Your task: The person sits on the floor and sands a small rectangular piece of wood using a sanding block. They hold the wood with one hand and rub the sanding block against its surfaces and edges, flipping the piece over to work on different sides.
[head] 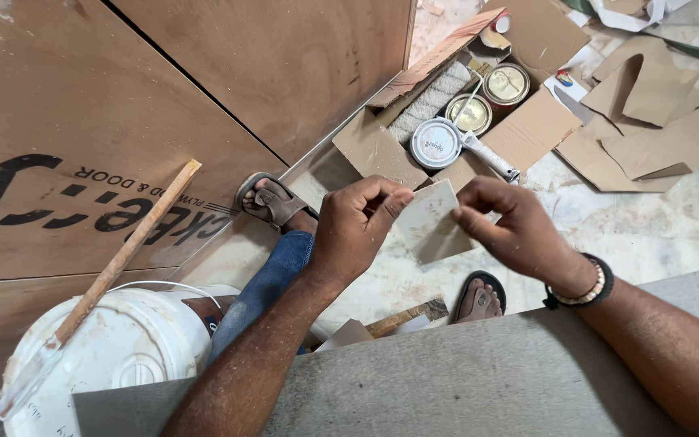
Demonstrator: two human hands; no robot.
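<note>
Both of my hands hold a small pale sheet, likely sandpaper point(428, 217), in front of me above the floor. My left hand point(355, 228) pinches its left edge with thumb and fingers. My right hand point(511, 226), with a beaded bracelet at the wrist, pinches its right edge. The sheet is slightly bent between them. Below my arms lies a grey flat panel point(463, 380). My feet in sandals show beneath the hands.
A white lidded bucket point(119, 356) with a wooden stick point(127, 251) across it stands at lower left. Large plywood sheets point(123, 105) lean at left. An open cardboard box point(463, 113) holds paint tins and a roller. Cardboard scraps point(649, 121) litter the marble floor at upper right.
</note>
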